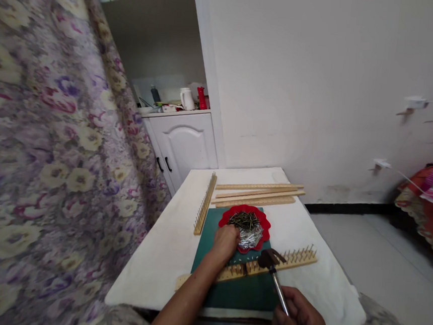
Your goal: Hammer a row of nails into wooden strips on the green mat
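Observation:
My left hand (226, 242) is at the left rim of a red scalloped bowl (267, 232), its fingers curled in toward the nails. Whatever those fingers pinch is hidden. Dark brassy nails (242, 219) lie in the back of the bowl, and silvery nails (251, 235) in the front. My right hand (301, 319) grips a claw hammer (279, 292) by its metal shaft, head pointing up and away. Just behind the hammer head lies a wooden strip (299, 259) with rows of upright nails. My left forearm crosses over its left part.
A green mat (242, 296) lies under the bowl on the white-covered table (154, 263). Another nail-studded strip (206, 202) stands at the left. Several bare wooden strips (259, 194) lie at the back. A floral curtain (87, 171) hangs at the left, near a white cabinet (187, 145).

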A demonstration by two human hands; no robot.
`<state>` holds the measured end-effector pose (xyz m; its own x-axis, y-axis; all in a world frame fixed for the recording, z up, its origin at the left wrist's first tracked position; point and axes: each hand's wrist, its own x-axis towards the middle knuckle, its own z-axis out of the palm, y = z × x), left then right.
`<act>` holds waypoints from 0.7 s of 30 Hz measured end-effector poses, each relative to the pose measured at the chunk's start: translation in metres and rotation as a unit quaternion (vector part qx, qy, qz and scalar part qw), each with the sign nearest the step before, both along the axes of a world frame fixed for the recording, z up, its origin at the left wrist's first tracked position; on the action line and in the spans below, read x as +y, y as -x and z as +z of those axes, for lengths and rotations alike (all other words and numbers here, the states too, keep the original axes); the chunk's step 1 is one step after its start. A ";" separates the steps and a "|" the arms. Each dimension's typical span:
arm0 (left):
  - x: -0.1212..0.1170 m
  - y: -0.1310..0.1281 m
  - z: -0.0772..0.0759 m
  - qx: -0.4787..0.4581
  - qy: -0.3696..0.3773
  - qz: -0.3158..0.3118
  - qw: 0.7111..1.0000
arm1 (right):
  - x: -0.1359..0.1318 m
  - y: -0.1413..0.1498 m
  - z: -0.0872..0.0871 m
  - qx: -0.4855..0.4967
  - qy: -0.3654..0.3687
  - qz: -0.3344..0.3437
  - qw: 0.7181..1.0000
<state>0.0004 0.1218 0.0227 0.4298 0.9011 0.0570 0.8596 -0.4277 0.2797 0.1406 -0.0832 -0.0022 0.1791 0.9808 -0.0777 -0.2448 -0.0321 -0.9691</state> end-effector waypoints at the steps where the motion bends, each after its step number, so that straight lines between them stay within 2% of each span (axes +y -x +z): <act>1: 0.001 -0.001 -0.001 0.011 0.002 0.006 1.000 | 0.001 0.000 -0.001 0.000 -0.005 -0.003 1.000; 6: 0.000 -0.005 0.004 0.030 0.001 0.010 0.999 | 0.002 -0.002 -0.003 0.004 -0.015 0.000 1.000; 12: -0.017 0.008 0.025 -0.005 -0.041 -0.019 0.999 | 0.002 0.000 0.004 0.025 -0.018 -0.011 0.999; 14: -0.034 0.015 0.032 -0.040 -0.058 -0.038 0.997 | 0.003 0.003 0.010 0.037 -0.022 -0.023 0.999; 16: -0.060 0.020 0.038 -0.114 -0.065 -0.087 0.988 | 0.004 0.005 0.016 0.045 -0.028 -0.035 0.998; 19: -0.106 0.021 0.040 -0.188 -0.001 -0.170 0.967 | 0.005 0.007 0.020 0.034 -0.029 -0.053 0.998; 21: -0.132 0.019 0.035 -0.226 0.039 -0.210 0.950 | 0.005 0.006 0.018 0.012 -0.025 -0.049 0.998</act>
<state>-0.0187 -0.0099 0.0580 0.7000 0.6647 0.2611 0.4021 -0.6691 0.6250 0.1345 -0.0785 0.0163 0.2734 0.9613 -0.0348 -0.2668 0.0410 -0.9629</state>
